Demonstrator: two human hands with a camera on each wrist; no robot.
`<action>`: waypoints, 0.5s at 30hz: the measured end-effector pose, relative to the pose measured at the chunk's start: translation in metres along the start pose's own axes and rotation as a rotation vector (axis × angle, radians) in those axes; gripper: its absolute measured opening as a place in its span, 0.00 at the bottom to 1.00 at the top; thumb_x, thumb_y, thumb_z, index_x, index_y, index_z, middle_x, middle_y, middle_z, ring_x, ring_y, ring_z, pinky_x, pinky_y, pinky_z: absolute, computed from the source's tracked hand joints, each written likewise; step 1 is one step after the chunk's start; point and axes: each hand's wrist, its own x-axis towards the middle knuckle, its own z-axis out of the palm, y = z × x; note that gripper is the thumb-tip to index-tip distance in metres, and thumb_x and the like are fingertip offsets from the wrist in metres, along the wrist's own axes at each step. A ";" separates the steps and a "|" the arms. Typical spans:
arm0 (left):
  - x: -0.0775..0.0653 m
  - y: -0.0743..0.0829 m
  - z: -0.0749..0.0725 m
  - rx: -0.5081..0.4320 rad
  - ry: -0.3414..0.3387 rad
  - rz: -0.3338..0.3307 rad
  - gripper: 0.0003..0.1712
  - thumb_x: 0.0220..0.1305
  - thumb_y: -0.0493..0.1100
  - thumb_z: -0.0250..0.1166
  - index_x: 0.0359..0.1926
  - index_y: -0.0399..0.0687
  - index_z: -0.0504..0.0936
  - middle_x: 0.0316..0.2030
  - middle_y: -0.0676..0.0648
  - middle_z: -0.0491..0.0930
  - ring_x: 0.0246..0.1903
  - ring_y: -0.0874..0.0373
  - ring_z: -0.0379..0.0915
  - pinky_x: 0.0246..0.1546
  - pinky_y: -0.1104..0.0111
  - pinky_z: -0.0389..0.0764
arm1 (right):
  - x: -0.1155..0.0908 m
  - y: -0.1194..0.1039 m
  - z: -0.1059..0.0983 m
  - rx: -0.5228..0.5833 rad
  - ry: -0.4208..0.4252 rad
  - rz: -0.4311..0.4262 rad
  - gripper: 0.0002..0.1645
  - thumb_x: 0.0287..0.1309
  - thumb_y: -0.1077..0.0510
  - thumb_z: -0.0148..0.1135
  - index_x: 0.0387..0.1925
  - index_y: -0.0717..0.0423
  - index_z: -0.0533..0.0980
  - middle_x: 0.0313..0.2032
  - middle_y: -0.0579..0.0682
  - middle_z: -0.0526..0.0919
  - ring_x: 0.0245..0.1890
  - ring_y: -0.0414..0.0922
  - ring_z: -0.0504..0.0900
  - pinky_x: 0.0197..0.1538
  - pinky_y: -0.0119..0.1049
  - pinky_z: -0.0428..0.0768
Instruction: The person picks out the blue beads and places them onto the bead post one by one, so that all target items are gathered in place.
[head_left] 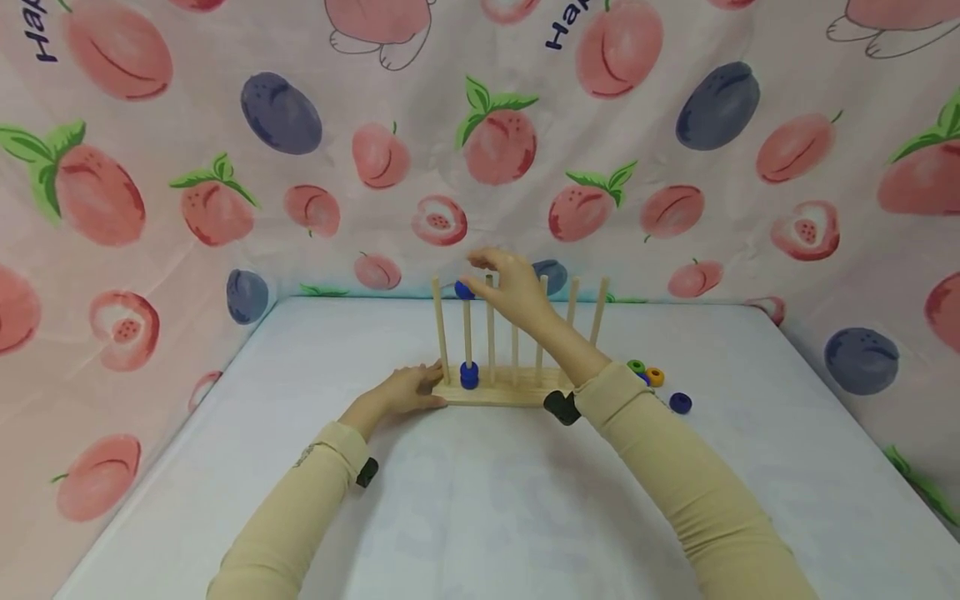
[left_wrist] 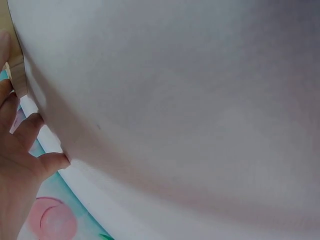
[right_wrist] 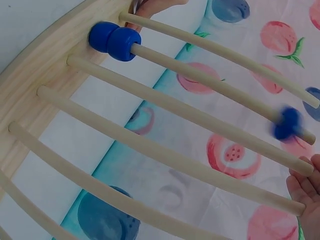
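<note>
beside right hand (head_left: pixel 517 290), blue bead (head_left: pixel 464 290) around peg (head_left: pixel 468 333), seemingly apart

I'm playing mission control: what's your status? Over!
Left grip holding end of rack. Right grip empty beside upper blue bead. Bead threaded near top of peg. Nothing between it and two blue beads below.

Upright wooden rack (head_left: pixel 495 397), threaded blue beads (head_left: pixel 469 377)

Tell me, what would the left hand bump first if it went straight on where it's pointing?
Most likely the long, pale wooden base: the left hand seems to touch its end, though depth is hard to judge.
</note>
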 end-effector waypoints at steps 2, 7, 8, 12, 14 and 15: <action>0.000 0.000 0.000 -0.002 0.001 -0.007 0.37 0.62 0.52 0.63 0.67 0.40 0.64 0.70 0.41 0.55 0.69 0.36 0.49 0.65 0.35 0.45 | 0.000 0.000 -0.001 0.000 -0.003 0.006 0.23 0.59 0.54 0.63 0.53 0.64 0.75 0.50 0.60 0.82 0.52 0.52 0.79 0.57 0.42 0.78; 0.001 0.001 0.000 0.002 0.002 -0.002 0.37 0.62 0.51 0.63 0.67 0.40 0.64 0.70 0.41 0.55 0.69 0.35 0.50 0.65 0.34 0.46 | -0.001 0.002 -0.002 0.026 -0.012 0.011 0.23 0.59 0.55 0.63 0.53 0.65 0.75 0.50 0.60 0.82 0.52 0.52 0.79 0.58 0.42 0.77; 0.001 0.001 0.000 0.002 0.000 -0.001 0.37 0.62 0.52 0.63 0.67 0.41 0.64 0.70 0.41 0.55 0.69 0.35 0.50 0.65 0.34 0.46 | -0.001 0.002 -0.002 0.034 -0.013 0.013 0.23 0.59 0.55 0.63 0.53 0.65 0.75 0.50 0.60 0.82 0.52 0.52 0.80 0.58 0.42 0.77; 0.000 0.001 0.000 -0.006 -0.002 -0.004 0.37 0.62 0.52 0.63 0.67 0.41 0.63 0.70 0.41 0.55 0.69 0.35 0.49 0.66 0.36 0.45 | -0.001 0.003 -0.004 0.072 -0.022 0.026 0.23 0.59 0.56 0.63 0.53 0.65 0.75 0.49 0.60 0.82 0.52 0.52 0.80 0.57 0.41 0.78; 0.000 0.001 0.000 -0.012 0.000 -0.009 0.38 0.62 0.52 0.63 0.67 0.41 0.63 0.70 0.41 0.55 0.69 0.36 0.48 0.66 0.36 0.44 | 0.000 0.004 -0.004 0.092 -0.025 0.029 0.23 0.59 0.56 0.62 0.53 0.65 0.75 0.49 0.60 0.82 0.52 0.52 0.80 0.57 0.40 0.78; -0.001 0.001 0.000 -0.015 0.001 -0.010 0.38 0.62 0.52 0.63 0.67 0.41 0.63 0.70 0.41 0.55 0.69 0.36 0.48 0.66 0.36 0.44 | 0.000 0.003 -0.004 0.102 -0.027 0.028 0.22 0.60 0.56 0.62 0.53 0.65 0.75 0.49 0.60 0.82 0.52 0.52 0.80 0.57 0.39 0.78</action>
